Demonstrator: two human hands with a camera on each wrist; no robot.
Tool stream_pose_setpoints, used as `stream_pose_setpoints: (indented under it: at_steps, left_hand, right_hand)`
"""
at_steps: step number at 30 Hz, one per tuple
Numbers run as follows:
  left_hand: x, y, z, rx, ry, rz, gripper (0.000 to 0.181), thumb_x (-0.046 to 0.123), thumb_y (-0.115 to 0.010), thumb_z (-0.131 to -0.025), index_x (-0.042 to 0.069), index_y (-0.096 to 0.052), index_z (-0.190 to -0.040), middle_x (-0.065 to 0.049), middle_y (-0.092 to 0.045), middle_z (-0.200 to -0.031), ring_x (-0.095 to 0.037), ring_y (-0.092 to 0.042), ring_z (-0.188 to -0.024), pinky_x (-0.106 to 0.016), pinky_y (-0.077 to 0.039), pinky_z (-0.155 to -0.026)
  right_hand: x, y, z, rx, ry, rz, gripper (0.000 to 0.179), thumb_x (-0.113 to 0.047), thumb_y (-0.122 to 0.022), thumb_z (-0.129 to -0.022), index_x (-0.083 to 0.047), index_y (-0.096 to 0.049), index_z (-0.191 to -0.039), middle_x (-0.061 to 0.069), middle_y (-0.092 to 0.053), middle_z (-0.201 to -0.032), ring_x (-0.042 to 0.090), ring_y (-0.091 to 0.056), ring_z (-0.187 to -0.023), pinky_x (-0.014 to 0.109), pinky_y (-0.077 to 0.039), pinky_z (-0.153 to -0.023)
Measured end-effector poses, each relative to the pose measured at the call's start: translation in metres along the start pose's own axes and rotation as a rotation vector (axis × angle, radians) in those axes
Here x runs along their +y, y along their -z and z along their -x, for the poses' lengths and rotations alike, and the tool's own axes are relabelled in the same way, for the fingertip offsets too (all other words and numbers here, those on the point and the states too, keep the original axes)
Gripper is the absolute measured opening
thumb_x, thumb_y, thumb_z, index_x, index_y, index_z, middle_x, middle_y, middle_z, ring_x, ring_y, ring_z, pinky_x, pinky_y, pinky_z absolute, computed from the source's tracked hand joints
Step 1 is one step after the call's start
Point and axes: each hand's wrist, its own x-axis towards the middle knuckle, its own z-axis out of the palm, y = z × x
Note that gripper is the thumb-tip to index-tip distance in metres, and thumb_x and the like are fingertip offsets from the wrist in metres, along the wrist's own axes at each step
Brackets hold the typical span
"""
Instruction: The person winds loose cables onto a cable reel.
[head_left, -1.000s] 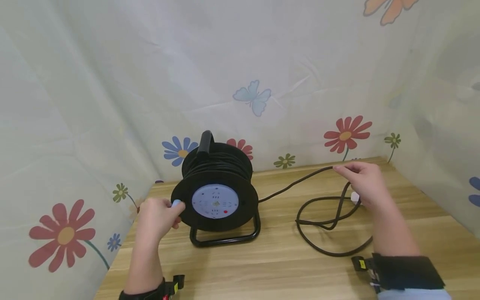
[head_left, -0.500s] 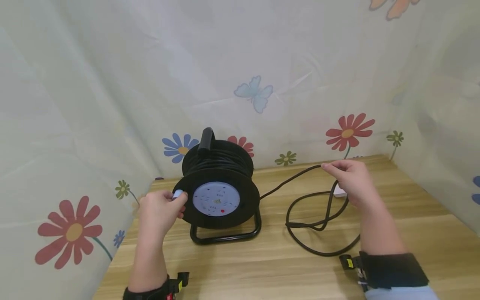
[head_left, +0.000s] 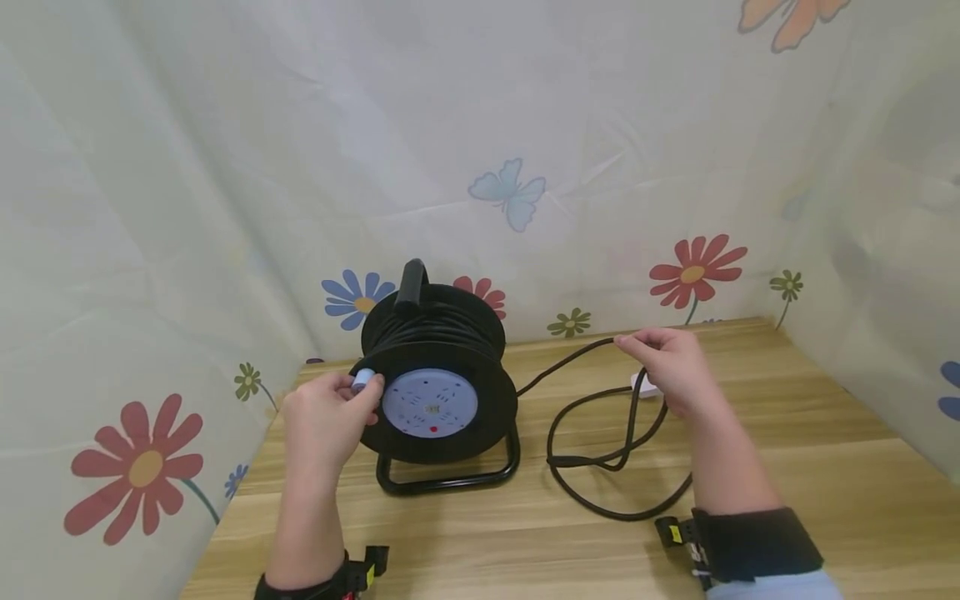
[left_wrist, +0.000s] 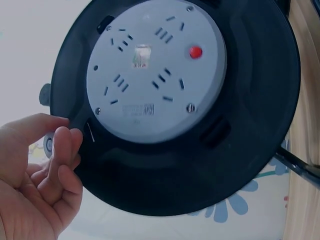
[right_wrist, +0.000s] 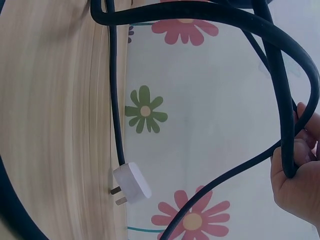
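A black cable reel (head_left: 435, 400) stands on its tubular frame, with cable wound on its drum and a pale socket panel (left_wrist: 155, 75) with a red button on its front. My left hand (head_left: 330, 417) pinches the small pale knob (head_left: 363, 380) at the reel's left rim between thumb and fingers. To the right, my right hand (head_left: 667, 367) pinches the black cable (head_left: 566, 360) that runs from the drum. Below that hand the cable's loose loops (head_left: 592, 460) lie on the table. At the cable's end is a white plug (right_wrist: 132, 183), its metal prongs showing in the right wrist view.
The wooden table (head_left: 480, 550) carries the reel and the cable. A pale curtain (head_left: 570, 100) printed with flowers and butterflies hangs behind and at both sides. The reel's black carrying handle (head_left: 410, 286) rises above the drum.
The left hand has carried the knob up and to the right, and the socket panel has turned clockwise. The right hand, the cable loops and the plug have moved left toward the reel.
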Motion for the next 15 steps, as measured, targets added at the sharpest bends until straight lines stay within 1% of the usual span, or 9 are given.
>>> stream_pose_setpoints:
  at_steps: [3,9,10,12,15]
  left_hand:
    - [0.004,-0.001,0.001,0.027,-0.027,0.009,0.03,0.034,-0.071,-0.086,0.006,-0.067,-0.077,0.003,-0.062,-0.056,-0.006,-0.057,-0.049,-0.032,-0.041,-0.042]
    - [0.01,-0.006,0.001,0.091,-0.073,0.06,0.04,0.044,-0.067,-0.087,0.005,-0.066,-0.077,0.003,-0.062,-0.057,-0.002,-0.055,-0.045,-0.033,-0.042,-0.042]
    - [0.012,-0.007,0.001,0.102,-0.084,0.072,0.042,0.045,-0.066,-0.087,0.005,-0.066,-0.077,0.003,-0.063,-0.057,-0.001,-0.055,-0.045,-0.033,-0.043,-0.042]
    - [0.014,-0.011,0.001,0.129,-0.12,0.083,0.043,0.047,-0.064,-0.088,0.006,-0.066,-0.075,0.003,-0.063,-0.057,0.001,-0.053,-0.044,-0.032,-0.043,-0.041]
    - [0.018,-0.016,0.001,0.186,-0.18,0.065,0.042,0.043,-0.064,-0.089,0.006,-0.064,-0.069,0.003,-0.058,-0.053,-0.003,-0.049,-0.042,-0.031,-0.039,-0.038]
  right_hand:
    - [0.0,-0.005,-0.001,-0.022,0.009,0.017,0.042,-0.038,-0.064,-0.092,0.001,-0.065,-0.107,0.015,-0.055,-0.102,0.006,-0.031,-0.049,0.024,-0.033,-0.046]
    - [0.001,-0.017,-0.003,-0.031,0.013,0.026,0.043,-0.039,-0.065,-0.09,0.001,-0.065,-0.105,0.012,-0.054,-0.096,0.007,-0.035,-0.053,0.023,-0.035,-0.047]
    - [0.001,-0.019,-0.003,-0.032,0.015,0.023,0.043,-0.039,-0.066,-0.09,0.001,-0.065,-0.104,0.012,-0.054,-0.096,0.008,-0.036,-0.056,0.023,-0.035,-0.048]
    - [0.002,-0.021,-0.004,-0.033,0.022,0.021,0.043,-0.039,-0.066,-0.09,0.002,-0.065,-0.104,0.013,-0.055,-0.099,0.013,-0.042,-0.066,0.024,-0.038,-0.053]
    - [0.002,-0.025,-0.005,-0.034,0.034,0.036,0.042,-0.038,-0.065,-0.091,0.002,-0.065,-0.104,0.014,-0.056,-0.102,0.02,-0.044,-0.077,0.027,-0.04,-0.057]
